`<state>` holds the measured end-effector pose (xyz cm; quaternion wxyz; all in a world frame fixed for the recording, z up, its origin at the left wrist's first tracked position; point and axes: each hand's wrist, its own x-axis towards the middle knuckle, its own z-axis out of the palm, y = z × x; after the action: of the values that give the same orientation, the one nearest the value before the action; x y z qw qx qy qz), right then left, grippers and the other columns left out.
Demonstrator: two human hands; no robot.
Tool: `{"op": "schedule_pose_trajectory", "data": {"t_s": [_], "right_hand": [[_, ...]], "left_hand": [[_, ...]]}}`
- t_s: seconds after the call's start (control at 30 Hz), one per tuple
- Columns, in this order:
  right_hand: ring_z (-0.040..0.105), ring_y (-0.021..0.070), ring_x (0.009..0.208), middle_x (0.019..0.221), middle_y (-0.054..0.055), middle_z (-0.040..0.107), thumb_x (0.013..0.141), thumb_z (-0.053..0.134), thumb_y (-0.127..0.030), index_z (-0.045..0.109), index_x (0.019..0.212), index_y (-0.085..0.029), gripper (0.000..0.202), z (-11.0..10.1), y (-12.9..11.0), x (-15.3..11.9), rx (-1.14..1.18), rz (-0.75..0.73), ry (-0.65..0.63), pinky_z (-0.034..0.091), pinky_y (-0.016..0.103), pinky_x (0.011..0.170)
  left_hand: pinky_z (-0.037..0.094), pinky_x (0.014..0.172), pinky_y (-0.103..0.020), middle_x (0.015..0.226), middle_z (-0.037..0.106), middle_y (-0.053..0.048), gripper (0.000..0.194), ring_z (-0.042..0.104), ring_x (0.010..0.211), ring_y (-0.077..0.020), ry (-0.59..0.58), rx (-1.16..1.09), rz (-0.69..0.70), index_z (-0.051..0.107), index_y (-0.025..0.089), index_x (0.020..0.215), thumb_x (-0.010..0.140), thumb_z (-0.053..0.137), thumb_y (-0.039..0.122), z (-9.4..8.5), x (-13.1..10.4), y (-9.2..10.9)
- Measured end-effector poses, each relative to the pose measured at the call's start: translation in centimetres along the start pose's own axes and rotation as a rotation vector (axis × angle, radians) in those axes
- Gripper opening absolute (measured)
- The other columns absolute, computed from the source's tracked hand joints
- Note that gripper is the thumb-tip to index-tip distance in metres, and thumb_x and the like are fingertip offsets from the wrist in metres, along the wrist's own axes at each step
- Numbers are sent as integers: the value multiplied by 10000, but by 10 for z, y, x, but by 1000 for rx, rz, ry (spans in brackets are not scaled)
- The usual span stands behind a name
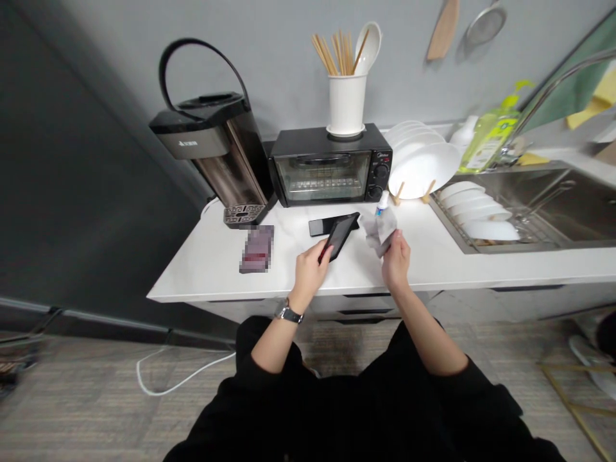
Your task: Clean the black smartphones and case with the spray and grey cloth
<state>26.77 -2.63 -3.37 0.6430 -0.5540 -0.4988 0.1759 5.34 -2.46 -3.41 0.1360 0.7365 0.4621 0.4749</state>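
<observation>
My left hand (310,268) grips a dark smartphone (341,235), tilted above the white counter. Pinched in my right hand (397,260) is a crumpled grey cloth (379,232), a little to the right of that phone and apart from it. Behind the held phone, a second black phone (321,226) lies flat on the counter, partly covered from view. A small white spray bottle (383,201) stands just behind the cloth, which hides its lower part. Further left lies a flat purplish item (257,249), blurred by pixelation.
A hot water dispenser (231,147) stands at the left. Against the wall sits a toaster oven (327,168) bearing a white cup (347,102) of chopsticks. White plates (426,168) stand in a rack beside it, left of the sink (568,218). The counter's front edge (269,295) runs near my wrists.
</observation>
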Motion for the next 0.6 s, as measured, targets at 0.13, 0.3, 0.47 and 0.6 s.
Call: {"op": "schedule_pose_trajectory", "data": {"t_s": [0.13,0.3,0.47,0.6], "right_hand": [[405,165,662,688,-28,402,1053,292,-730,410,746,-263,571,3,-10,8,48,-120,-79,365,312,632],[511,200,792,795,16,539,1063,281,-695,514,861,-246,545,5,-8,16,-54,-231,-310,434,340,754],[436,158,640,635,-32,436,1031,337,-723,375,713,-264,560,2,9,27,-212,-187,-484,370,297,632],[428,165,580,570,-12,459,1021,411,-675,405,661,-264,546,7,19,27,-354,-141,-475,303,318,619]], "left_hand": [[590,859,-316,1112,817,-95,334,767,927,-213,-47,112,178,717,227,1342,1081,546,347,-11,7,-3],[597,886,-338,1124,823,-68,390,757,909,-202,-116,55,142,683,289,1417,1038,636,362,-11,15,-4],[603,851,-304,919,821,-47,246,782,883,-204,12,-258,-217,774,206,1086,882,801,341,-2,16,-16],[600,940,-350,999,818,-82,181,782,991,-231,-32,-356,-294,765,182,951,838,802,318,-1,16,-19]]}}
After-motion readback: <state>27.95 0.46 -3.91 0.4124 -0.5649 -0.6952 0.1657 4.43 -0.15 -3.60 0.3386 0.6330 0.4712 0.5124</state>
